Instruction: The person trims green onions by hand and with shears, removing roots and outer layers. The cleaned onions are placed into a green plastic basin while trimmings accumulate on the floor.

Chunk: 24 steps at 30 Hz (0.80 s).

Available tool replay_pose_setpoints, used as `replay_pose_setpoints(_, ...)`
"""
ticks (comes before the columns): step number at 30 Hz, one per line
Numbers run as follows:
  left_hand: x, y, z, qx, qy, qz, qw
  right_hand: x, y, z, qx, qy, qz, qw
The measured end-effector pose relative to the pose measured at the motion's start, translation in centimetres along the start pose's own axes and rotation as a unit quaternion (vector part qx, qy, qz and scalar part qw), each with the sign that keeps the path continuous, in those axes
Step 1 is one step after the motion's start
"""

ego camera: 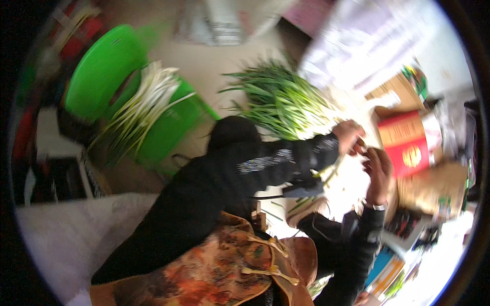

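Observation:
My left hand reaches right of centre, its fingers pinched around what looks like a thin green onion stalk hanging below it. Close to its fingertips, my right hand has curled fingers and a band at the wrist; blur hides whether it grips anything. A large heap of green onions lies on the floor beyond my left forearm, white ends towards my hands. More green onions, pale and cleaner looking, rest across the seat of a green plastic chair.
Right of my hands stand a red and gold box and cardboard boxes. White plastic sheeting lies beyond the heap. Below my hands are bright scraps and a shoe. A patterned brown apron covers my front.

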<state>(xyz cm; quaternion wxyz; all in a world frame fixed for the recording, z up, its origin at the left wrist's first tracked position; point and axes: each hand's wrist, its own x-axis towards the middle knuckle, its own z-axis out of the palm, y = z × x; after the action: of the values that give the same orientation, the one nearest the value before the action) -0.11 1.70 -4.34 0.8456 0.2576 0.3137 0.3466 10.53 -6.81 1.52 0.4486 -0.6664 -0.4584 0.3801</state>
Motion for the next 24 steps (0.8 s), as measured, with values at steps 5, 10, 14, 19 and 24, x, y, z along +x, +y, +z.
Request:
replay_pose_setpoints(5, 0.2, 0.5, -0.2, -0.134, -0.179, 0.030, 0.974, -1.0, 2.7, -0.2, 0.035, -0.167, 0.000, 0.985)
replay_pose_setpoints(10, -0.8, 1.8, 1.2, -0.047, -0.142, 0.032, 0.988, -1.5, 2.5, 0.1, 0.081, -0.117, -0.023, 0.990)
replay_pose_setpoints(14, -0.7, 2.4, 1.5, 0.023, -0.186, 0.004, 0.982, -1.3, 2.1, -0.9, 0.124, -0.112, 0.014, 0.986)
replay_pose_setpoints(19, -0.8, 2.3, 1.1, 0.074, -0.221, -0.025, 0.972, -1.6, 2.4, -1.1, 0.174, -0.150, 0.029, 0.973)
replay_pose_setpoints(24, -1.2, 2.4, 0.3, 0.137, -0.262, -0.061, 0.953, -1.5, 3.5, -0.9, 0.219, -0.182, 0.056, 0.957)
